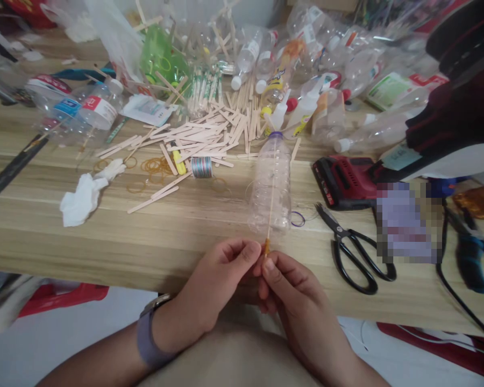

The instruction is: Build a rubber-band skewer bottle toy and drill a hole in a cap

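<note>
Both hands meet at the table's front edge. My right hand point(292, 285) is closed, pinching the lower end of a thin wooden stick point(271, 207) wrapped there with an orange-brown rubber band point(267, 246). Thumb and fingers of my left hand point(234, 263) press together at the band's left side. From the fingers the stick points away, over a clear plastic bottle point(262, 188) with a purple cap that stands or lies just beyond; which, I cannot tell. A spool of coloured thread point(201, 167) is left of the bottle.
Black scissors point(344, 234) and a red power tool point(347, 181) are on the right. Flat wooden sticks point(210, 129) spread across the middle, with rubber bands point(157, 167) and white tissue point(80, 201) to the left. Several plastic bottles point(358, 70) crowd the back of the wooden table point(165, 242).
</note>
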### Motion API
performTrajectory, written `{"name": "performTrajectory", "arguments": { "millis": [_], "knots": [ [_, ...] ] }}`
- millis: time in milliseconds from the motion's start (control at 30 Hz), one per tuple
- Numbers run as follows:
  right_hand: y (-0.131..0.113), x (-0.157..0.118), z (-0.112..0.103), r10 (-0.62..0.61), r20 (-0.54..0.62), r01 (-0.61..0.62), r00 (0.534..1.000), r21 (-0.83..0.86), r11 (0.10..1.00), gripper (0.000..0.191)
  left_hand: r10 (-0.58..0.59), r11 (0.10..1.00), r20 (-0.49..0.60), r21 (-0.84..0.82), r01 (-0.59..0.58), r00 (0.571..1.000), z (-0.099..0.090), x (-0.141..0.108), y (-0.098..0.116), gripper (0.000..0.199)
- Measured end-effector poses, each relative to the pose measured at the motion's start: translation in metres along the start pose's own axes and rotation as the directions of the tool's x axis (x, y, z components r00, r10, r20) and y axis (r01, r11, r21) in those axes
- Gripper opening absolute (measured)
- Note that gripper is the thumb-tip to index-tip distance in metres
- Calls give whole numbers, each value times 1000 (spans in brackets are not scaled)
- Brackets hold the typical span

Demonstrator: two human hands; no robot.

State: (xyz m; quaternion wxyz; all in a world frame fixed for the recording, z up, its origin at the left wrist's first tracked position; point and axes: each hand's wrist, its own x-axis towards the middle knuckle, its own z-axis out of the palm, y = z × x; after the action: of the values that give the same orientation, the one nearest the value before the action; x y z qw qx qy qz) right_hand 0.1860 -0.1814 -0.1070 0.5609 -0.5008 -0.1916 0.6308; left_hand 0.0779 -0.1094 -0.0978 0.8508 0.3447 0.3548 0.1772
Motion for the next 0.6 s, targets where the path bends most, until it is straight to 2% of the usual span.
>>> {"name": "performTrajectory", "arguments": {
  "millis": [167,300,367,433,467,533,600],
  "knots": [
    [-2,-1,2,-25,-17,22,1000,-148,989,42,-29,1000,-29,-6,29,999,-2,-3,4,25],
    [-6,-1,2,-50,14,52,999,-299,953,47,-17,1000,-88,-14,16,996,0,1,0,33],
    [-6,-2,2,-63,15,64,998,-328,942,50,-5,1000,-77,30,7,997,0,0,0,37],
    [-7,-2,1,-58,10,58,998,-329,942,52,20,991,-142,132,-1,990,-4,-3,2,37],
    [-7,-2,0,-46,3,44,999,-323,946,54,51,980,-221,201,-5,974,-7,-5,4,35],
    [-6,-1,0,-11,-10,7,1000,-311,950,57,162,956,-371,290,-51,914,-14,-7,10,33],
    [-3,2,-1,18,13,-13,1000,-314,949,61,282,935,-400,318,-157,872,-20,-3,20,34]
  ]
}}
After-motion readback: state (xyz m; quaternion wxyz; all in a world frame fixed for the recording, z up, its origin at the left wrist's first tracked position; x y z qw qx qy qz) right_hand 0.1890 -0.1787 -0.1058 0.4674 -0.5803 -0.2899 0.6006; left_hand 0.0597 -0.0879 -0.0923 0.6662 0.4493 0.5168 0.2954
